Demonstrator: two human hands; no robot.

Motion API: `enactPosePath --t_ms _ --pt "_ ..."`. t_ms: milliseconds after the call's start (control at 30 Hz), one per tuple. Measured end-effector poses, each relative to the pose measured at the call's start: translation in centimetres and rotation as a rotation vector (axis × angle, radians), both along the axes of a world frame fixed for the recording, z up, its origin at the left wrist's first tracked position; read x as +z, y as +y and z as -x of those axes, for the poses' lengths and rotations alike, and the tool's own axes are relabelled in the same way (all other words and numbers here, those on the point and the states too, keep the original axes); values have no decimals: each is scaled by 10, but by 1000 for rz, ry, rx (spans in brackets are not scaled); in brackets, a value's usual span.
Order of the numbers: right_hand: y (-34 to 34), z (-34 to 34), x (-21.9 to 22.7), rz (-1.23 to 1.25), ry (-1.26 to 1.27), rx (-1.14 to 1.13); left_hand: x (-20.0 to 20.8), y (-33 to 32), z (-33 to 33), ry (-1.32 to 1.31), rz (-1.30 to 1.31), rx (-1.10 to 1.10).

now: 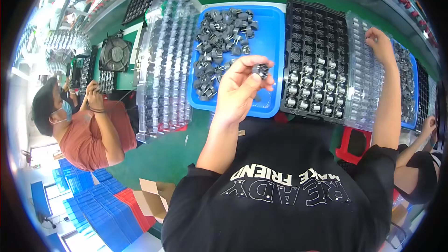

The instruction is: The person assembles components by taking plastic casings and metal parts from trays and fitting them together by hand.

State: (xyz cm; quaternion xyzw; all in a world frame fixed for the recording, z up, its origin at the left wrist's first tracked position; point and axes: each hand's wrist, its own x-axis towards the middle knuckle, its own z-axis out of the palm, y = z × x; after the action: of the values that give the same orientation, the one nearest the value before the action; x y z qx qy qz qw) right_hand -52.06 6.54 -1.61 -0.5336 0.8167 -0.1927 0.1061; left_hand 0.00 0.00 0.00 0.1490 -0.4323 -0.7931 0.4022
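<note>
My left hand [238, 86] is raised over the front of a blue plastic tray [281, 42]. Its fingers and thumb pinch a small black round part with metal pins [260, 70]. Several similar dark parts with metal prongs [226, 30] lie heaped in that tray, mostly toward its back and left. To the right, my right hand [380, 45] hovers at a clear plastic blister tray [357, 65], thumb and fingers curled together. Anything between those fingertips is too small to make out. Between the two hands stands a black compartment tray [288, 23], its nearer pockets holding shiny metal cylinders [317, 88].
Left of the blue tray, clear blister trays [165, 74] overhang the bench's near edge. A black fan [115, 53] stands farther left, near a seated co-worker [100, 130]. Another person's arm [420, 140] shows at far right. Blue crates [100, 210] and an open carton [154, 196] lie lower left.
</note>
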Motion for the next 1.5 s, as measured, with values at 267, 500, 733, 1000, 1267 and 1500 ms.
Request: enactPosePath --t_ms 267,500,733,1000,1267,1500 --pt "5 -51 30 233 -54 -97 11 10 13 58 -39 -13" --pt "62 -228 69 666 -949 37 13 20 37 213 -235 -18" --pt "58 -315 69 783 -737 143 20 33 49 161 -147 12" --pt "46 -316 72 883 -339 336 19 36 46 131 31 30" --pt "46 -318 66 919 -396 351 19 37 45 133 47 28" --pt "50 -316 56 847 -368 366 10 41 41 55 124 72"
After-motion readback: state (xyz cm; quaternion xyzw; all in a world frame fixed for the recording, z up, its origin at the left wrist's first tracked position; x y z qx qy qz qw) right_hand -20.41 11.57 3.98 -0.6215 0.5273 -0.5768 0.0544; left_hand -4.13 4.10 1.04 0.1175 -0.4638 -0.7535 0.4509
